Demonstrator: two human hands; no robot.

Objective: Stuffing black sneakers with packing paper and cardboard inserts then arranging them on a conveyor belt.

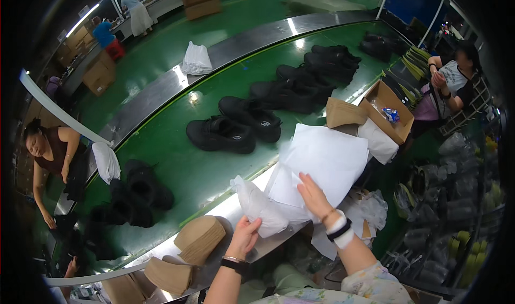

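My left hand (245, 238) pinches the lower end of a crumpled white paper bundle (262, 210) at the near edge of the belt. Fingers stretched out, my right hand (315, 196) lies against a stack of white paper sheets (327, 154) just right of the bundle. The sheets spread over the metal edge, some hanging down at the near side. Beyond them, a pair of black shoes (221, 135) stands on the green conveyor belt (177, 170). What is inside the bundle, if anything, is hidden.
Brown cardboard inserts (199, 239) lie near left. An open cardboard box (389, 111) with small packets stands at right. More black shoes (316, 78) line the belt. One co-worker (53, 154) reaches in at left; another person (453, 84) is at far right.
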